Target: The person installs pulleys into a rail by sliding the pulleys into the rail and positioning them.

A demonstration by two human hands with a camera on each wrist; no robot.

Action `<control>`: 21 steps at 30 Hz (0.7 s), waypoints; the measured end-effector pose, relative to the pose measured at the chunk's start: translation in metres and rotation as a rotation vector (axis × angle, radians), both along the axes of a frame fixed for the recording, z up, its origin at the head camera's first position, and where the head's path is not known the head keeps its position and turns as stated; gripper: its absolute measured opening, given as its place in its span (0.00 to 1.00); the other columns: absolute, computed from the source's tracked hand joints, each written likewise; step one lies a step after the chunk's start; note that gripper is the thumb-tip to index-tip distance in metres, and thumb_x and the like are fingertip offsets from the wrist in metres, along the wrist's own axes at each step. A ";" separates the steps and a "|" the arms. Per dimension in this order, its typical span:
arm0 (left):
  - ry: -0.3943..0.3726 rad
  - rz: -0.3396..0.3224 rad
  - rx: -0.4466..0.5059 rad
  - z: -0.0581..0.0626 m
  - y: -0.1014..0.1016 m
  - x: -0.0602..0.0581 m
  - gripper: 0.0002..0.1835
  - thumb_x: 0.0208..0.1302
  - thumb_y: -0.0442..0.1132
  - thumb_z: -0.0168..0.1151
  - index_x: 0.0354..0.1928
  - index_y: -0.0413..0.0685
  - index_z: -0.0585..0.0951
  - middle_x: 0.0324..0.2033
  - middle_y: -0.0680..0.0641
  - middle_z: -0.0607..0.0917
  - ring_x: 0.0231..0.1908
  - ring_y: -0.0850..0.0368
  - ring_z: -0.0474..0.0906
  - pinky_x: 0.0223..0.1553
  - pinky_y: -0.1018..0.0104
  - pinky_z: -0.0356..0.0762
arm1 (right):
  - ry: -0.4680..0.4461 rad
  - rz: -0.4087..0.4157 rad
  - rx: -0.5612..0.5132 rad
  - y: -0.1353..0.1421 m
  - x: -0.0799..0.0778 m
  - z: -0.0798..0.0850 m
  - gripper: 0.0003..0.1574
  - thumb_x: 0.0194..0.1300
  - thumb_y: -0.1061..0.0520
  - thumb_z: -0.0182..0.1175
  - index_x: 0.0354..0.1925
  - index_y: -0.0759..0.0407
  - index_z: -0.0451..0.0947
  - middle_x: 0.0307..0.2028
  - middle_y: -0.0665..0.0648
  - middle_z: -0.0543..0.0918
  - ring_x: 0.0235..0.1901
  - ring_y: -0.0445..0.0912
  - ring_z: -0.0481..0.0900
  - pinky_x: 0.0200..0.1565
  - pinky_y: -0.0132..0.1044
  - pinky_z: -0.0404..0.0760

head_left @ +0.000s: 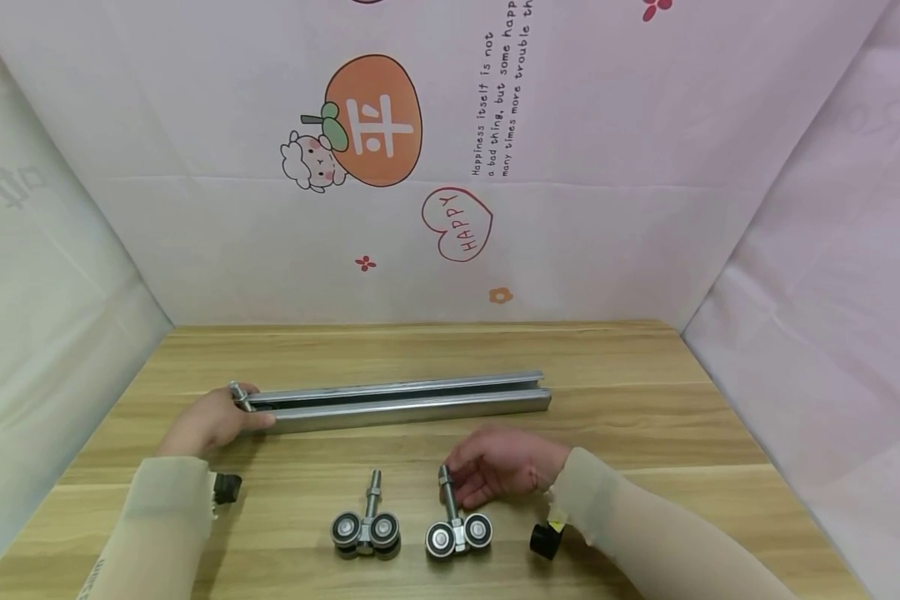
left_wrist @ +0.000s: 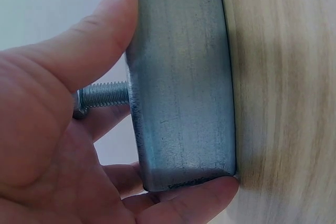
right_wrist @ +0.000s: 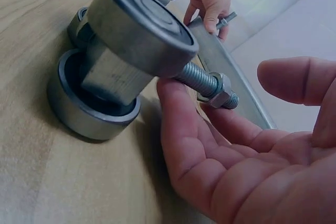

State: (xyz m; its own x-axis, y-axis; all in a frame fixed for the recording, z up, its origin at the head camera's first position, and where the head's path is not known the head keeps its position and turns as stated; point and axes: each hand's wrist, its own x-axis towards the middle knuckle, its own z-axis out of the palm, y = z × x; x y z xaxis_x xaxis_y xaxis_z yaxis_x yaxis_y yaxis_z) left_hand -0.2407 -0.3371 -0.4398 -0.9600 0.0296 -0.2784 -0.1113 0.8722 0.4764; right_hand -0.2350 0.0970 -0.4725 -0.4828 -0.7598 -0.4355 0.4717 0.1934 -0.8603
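1. Lying on the table (head_left: 645, 392), the rail (head_left: 412, 412) is placed beyond the left trolley (head_left: 366, 537) and the right trolley (head_left: 459, 533), its slot turned upward.
2. The rail's left end is gripped by the left hand (head_left: 217, 419); the thumb is laid against the near wall, and the other fingers are placed about the end.
3. At that end, a bolt (left_wrist: 107, 94) is seen standing out of the slot, fitted with a nut (left_wrist: 80, 108); its lower part is hidden.
4. Both trolleys are laid side by side, apart, with their threaded stems pointed toward the rail.
5. The right hand (head_left: 498, 467) is held just beside the right trolley's stem; the thumb is spread wide of the fingers, which are gently bent behind the stem. Whether it is touched cannot be told.
6. The table is backed by a printed cloth (head_left: 607, 233).
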 end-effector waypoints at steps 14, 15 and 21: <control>-0.001 0.012 0.017 0.000 0.001 0.001 0.47 0.63 0.63 0.65 0.69 0.33 0.65 0.62 0.21 0.68 0.60 0.20 0.64 0.54 0.29 0.65 | 0.014 0.047 0.053 0.000 0.003 0.002 0.16 0.69 0.58 0.56 0.50 0.68 0.76 0.42 0.71 0.85 0.35 0.53 0.86 0.39 0.44 0.85; 0.000 0.012 0.017 -0.001 0.001 0.001 0.47 0.63 0.63 0.65 0.69 0.33 0.65 0.62 0.21 0.68 0.60 0.20 0.63 0.54 0.29 0.65 | 0.016 0.048 0.051 0.000 0.003 0.002 0.16 0.69 0.58 0.56 0.50 0.69 0.75 0.42 0.71 0.85 0.35 0.53 0.86 0.39 0.44 0.85; 0.002 0.011 0.015 -0.001 0.000 0.000 0.47 0.62 0.64 0.65 0.69 0.33 0.65 0.62 0.21 0.68 0.60 0.20 0.63 0.54 0.29 0.65 | 0.018 0.052 0.040 0.000 0.002 0.000 0.13 0.70 0.60 0.55 0.49 0.68 0.75 0.41 0.70 0.85 0.35 0.51 0.86 0.38 0.41 0.84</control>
